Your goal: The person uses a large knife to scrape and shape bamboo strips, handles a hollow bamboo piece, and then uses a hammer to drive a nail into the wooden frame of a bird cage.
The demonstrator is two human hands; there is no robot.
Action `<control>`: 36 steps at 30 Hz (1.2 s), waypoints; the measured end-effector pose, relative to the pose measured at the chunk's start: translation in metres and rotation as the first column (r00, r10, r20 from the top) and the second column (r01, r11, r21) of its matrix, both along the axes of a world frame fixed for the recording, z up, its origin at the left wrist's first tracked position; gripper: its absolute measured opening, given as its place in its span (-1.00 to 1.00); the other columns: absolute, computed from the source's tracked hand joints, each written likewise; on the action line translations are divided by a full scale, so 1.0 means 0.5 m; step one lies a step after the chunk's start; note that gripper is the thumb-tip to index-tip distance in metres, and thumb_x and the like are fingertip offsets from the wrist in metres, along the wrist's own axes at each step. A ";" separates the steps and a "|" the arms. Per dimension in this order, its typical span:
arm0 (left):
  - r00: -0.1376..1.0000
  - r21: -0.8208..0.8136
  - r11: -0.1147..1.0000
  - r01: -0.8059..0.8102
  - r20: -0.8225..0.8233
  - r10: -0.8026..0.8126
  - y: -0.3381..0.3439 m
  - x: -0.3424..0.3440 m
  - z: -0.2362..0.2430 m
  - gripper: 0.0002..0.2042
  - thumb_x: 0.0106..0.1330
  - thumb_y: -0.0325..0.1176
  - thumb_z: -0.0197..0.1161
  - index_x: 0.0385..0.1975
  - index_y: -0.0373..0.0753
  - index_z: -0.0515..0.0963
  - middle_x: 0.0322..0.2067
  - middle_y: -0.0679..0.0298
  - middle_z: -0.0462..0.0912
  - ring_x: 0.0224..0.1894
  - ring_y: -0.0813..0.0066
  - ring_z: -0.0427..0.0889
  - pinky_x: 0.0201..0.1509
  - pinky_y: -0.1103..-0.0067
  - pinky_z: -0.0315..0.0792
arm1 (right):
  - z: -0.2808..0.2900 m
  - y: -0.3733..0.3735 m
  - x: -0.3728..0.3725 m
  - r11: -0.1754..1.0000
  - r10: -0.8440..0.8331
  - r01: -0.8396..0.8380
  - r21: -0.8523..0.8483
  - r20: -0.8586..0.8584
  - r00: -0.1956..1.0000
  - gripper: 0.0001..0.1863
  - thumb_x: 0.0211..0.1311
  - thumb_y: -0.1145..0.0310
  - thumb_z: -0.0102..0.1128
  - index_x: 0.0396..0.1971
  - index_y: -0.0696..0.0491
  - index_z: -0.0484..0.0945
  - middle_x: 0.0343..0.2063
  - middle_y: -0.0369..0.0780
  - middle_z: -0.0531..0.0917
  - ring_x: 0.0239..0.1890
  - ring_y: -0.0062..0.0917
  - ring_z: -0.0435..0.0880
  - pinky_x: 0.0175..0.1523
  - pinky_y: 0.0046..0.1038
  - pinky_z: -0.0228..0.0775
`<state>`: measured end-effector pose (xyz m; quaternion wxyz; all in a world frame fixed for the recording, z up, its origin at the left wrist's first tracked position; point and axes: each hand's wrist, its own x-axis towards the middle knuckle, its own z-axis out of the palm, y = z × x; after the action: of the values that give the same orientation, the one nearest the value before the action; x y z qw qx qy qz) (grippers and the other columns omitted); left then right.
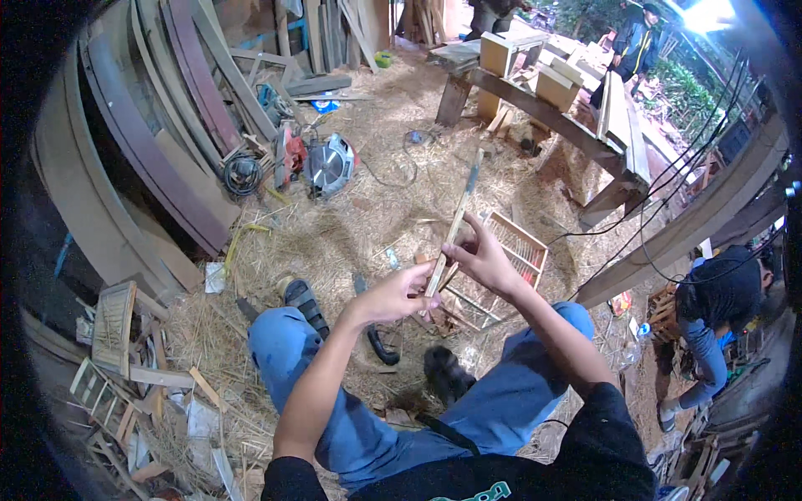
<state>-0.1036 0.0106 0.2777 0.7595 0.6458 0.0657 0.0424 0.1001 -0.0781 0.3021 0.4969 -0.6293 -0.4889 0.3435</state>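
In the head view, both bare hands were on a long, narrow strip of pale wood with a greyish far end [456, 219], raised in front of the person above the space between the knees. It slanted away from the body, its far end leaning slightly to the right. The left hand [397, 294] had its fingers curled closed about the near end, thumb and fingertips against the wood. The right hand [487, 260] pinched the strip farther along, near its middle, with thumb and bent fingers drawn together on it.

Beneath and just beyond the right hand, a rectangular pale wooden frame with thin slats [520, 230] lay on the ground. A dark, long tool with a curved end [383, 349] lay between the person's feet. Straw-coloured shavings [359, 234] covered the ground around them.

Farther off to the left stood a power saw with a round silver blade [331, 163], beside a red power tool [290, 156] and a coil of black cable [242, 173]. A heavy wooden workbench [547, 117] bearing timber blocks stood at the upper right, and a co-worker in a dark top [723, 288] bent low at the far right.
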 end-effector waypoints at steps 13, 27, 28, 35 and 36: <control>0.988 0.295 0.954 0.060 -0.156 -0.014 -0.099 0.190 -0.086 -0.25 0.29 -0.37 0.37 0.45 -0.17 0.14 -0.12 0.19 0.63 -0.15 0.53 0.60 -0.08 0.56 0.54 | -0.163 -0.180 0.208 0.948 -0.285 0.265 -0.176 -0.094 0.954 0.06 0.29 0.32 0.34 0.47 0.23 -0.32 -0.25 -0.08 0.70 -0.29 -0.51 0.67 -0.22 -0.49 0.53; 0.976 0.490 0.869 0.065 -0.211 0.046 -0.131 0.365 -0.248 -0.24 0.32 -0.30 0.35 0.44 -0.31 0.08 -0.35 0.26 0.56 -0.37 0.59 0.46 -0.22 0.56 0.44 | -0.276 -0.151 0.313 0.872 -0.316 0.466 -0.153 0.551 0.773 -0.38 0.20 0.19 0.30 0.25 0.08 0.44 -0.55 -0.01 0.63 -0.43 -0.10 0.66 -0.26 -0.19 0.48; 0.975 0.485 0.872 0.069 -0.219 0.044 -0.131 0.367 -0.238 -0.24 0.32 -0.30 0.35 0.44 -0.31 0.08 -0.35 0.26 0.56 -0.37 0.59 0.46 -0.22 0.56 0.44 | -0.273 -0.149 0.309 0.871 -0.316 0.471 -0.138 0.576 0.754 -0.40 0.20 0.20 0.30 0.23 0.07 0.45 -0.53 -0.02 0.65 -0.41 -0.10 0.67 -0.26 -0.17 0.47; 0.956 0.516 0.844 0.148 -0.294 0.012 -0.124 0.372 -0.262 -0.20 0.30 -0.35 0.31 0.47 -0.30 0.00 -0.33 0.14 0.64 -0.41 0.43 0.56 -0.24 0.47 0.49 | -0.263 -0.146 0.311 0.860 -0.301 0.474 -0.191 0.560 0.772 -0.41 0.19 0.24 0.31 0.23 0.05 0.46 -0.50 -0.04 0.71 -0.41 -0.12 0.71 -0.25 -0.19 0.52; 0.968 0.539 0.832 0.130 -0.253 0.012 -0.127 0.368 -0.272 -0.19 0.29 -0.35 0.30 0.48 -0.29 -0.01 -0.28 0.08 0.68 -0.41 0.34 0.61 -0.23 0.44 0.52 | -0.269 -0.146 0.311 0.859 -0.298 0.474 -0.194 0.564 0.771 -0.42 0.19 0.25 0.30 0.23 0.06 0.46 -0.50 -0.05 0.71 -0.41 -0.13 0.71 -0.25 -0.20 0.52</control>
<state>0.0804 -0.0529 0.1415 0.5279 0.8391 0.1240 -0.0443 0.2554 -0.1509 0.1677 0.2975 -0.8584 -0.3981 0.1272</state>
